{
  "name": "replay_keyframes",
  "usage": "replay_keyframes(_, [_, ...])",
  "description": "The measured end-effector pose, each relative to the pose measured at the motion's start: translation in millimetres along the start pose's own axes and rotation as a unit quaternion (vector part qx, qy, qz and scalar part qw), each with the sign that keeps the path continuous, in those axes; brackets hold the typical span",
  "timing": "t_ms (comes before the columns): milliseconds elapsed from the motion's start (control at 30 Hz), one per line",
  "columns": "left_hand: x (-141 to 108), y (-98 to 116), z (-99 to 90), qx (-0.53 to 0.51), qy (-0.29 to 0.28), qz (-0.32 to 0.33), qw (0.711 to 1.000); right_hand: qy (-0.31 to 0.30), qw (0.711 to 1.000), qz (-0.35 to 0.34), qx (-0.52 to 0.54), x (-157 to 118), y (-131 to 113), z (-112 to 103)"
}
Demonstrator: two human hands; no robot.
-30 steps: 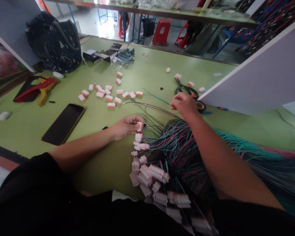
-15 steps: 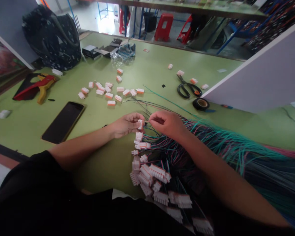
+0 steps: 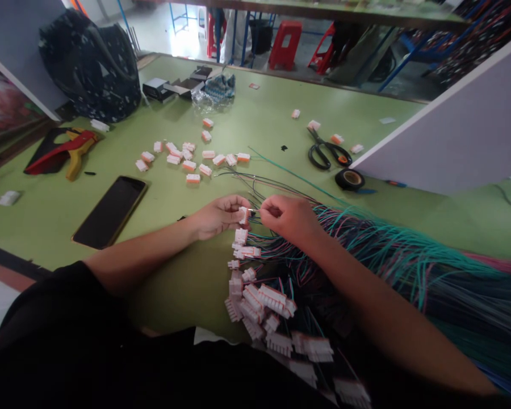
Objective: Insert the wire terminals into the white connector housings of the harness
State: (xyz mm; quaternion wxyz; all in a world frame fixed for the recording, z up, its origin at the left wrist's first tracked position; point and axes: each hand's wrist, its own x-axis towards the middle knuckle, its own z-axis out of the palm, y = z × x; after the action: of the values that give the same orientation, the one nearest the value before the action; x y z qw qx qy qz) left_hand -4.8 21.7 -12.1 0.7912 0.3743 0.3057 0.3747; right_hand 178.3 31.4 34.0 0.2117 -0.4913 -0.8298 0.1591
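Between the fingers of my left hand [image 3: 222, 217] is a small white connector housing [image 3: 243, 215] with an orange edge. My right hand [image 3: 290, 217] is closed in a pinch on a thin wire [image 3: 255, 211], whose metal tip points at the housing's right side. Whether the tip is inside the housing, I cannot tell. Just below my hands lie wired white connectors [image 3: 241, 236], with a larger heap of them [image 3: 255, 304] nearer my body. A thick bundle of green, pink and dark wires [image 3: 392, 244] runs off to the right under my right forearm.
Loose white-and-orange housings [image 3: 189, 165] are scattered beyond my left hand. A phone [image 3: 109, 213] and a red-and-yellow hand tool [image 3: 68, 152] lie at left. Scissors [image 3: 329, 154] and black tape [image 3: 350, 179] rest beside a white panel [image 3: 451, 125]. A dark bag [image 3: 91, 65] stands at back left.
My right hand has shifted very slightly right, and the wire's metal tip shows more plainly beside the housing. My left hand stays in place with the housing.
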Motion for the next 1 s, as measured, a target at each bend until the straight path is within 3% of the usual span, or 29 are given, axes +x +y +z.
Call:
replay_keyframes(300, [0,-3,4.7,0.020,0.044,0.019,0.999,-0.008,0.997,0.041,0.063,1,0,3])
replay_keyframes(567, [-1,-6,9.3,0.065,0.096,0.038,0.992,-0.010,0.994,0.039,0.104,-1,0,6])
replay_keyframes(1000, [-3,-3,17.3,0.120,0.115,0.035,0.985,-0.041,0.995,0.032,0.083,-2,-3,9])
